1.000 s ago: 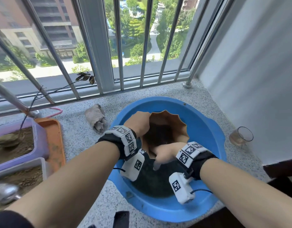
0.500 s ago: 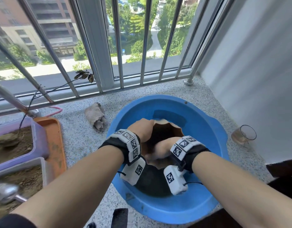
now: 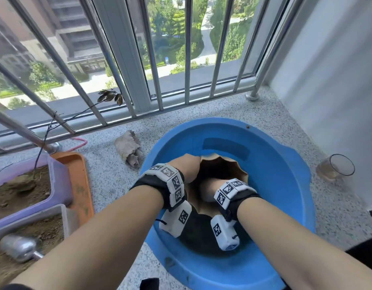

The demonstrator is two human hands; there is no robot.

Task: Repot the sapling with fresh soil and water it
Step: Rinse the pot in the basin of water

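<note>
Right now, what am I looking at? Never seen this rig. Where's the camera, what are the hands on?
No robot: one person, filmed by a wide-angle camera worn on the head, looking down a balcony ledge. The white tagged blocks are bands strapped on both wrists. The left hand grips the rim of a brown scalloped pot sitting in a blue basin; the right hand reaches inside the pot, fingers hidden. At left, a thin sapling stands in a purple planter; a metal scoop lies on soil in a grey tray. A glass stands right of the basin.

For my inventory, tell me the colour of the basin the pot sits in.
Bright blue basin, clearest in the head view.
</note>
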